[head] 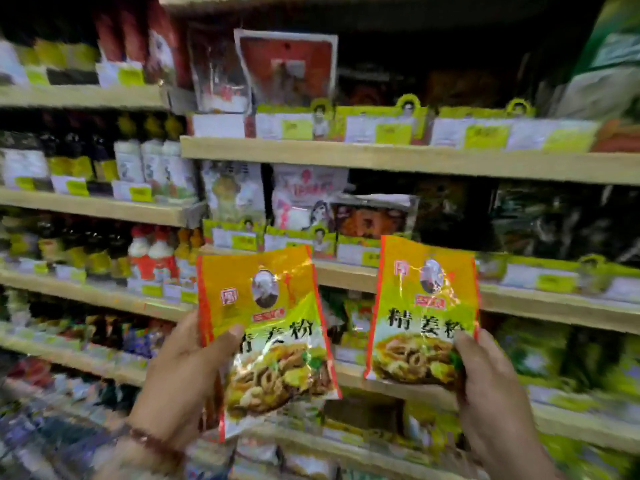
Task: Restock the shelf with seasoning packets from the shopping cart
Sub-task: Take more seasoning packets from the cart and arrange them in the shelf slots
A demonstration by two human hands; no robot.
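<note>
Head view: two seasoning packets are held up in front of the shelving, one per hand, both clear of the shelves. The left hand (180, 379) grips the left packet (270, 327) at its lower left edge, thumb curled over the front face. The right hand (491, 393) grips the right packet (424, 310) at its lower right corner, thumb on the front. The packets stand apart and roughly upright, the left one tilted slightly.

Surroundings: wooden shelves (398, 157) run across the frame in several tiers. Yellow-green price tags (393, 133) line the shelf edges. Dark bottles (69, 154) fill the left bays, with red-and-white bottles (152, 258) below them. A red pouch (287, 71) stands on the upper tier; a white-and-pink bag (304, 195) and an orange-fronted pouch (374, 216) sit on the tier behind the packets. The held packets cover part of the lower shelf stock.

Markings: each packet is orange and yellow with red side edges, an oval portrait, a red square seal, a food picture and large black Chinese characters reading 精姜粉 on the right packet. The shelf tags are too blurred to read.
</note>
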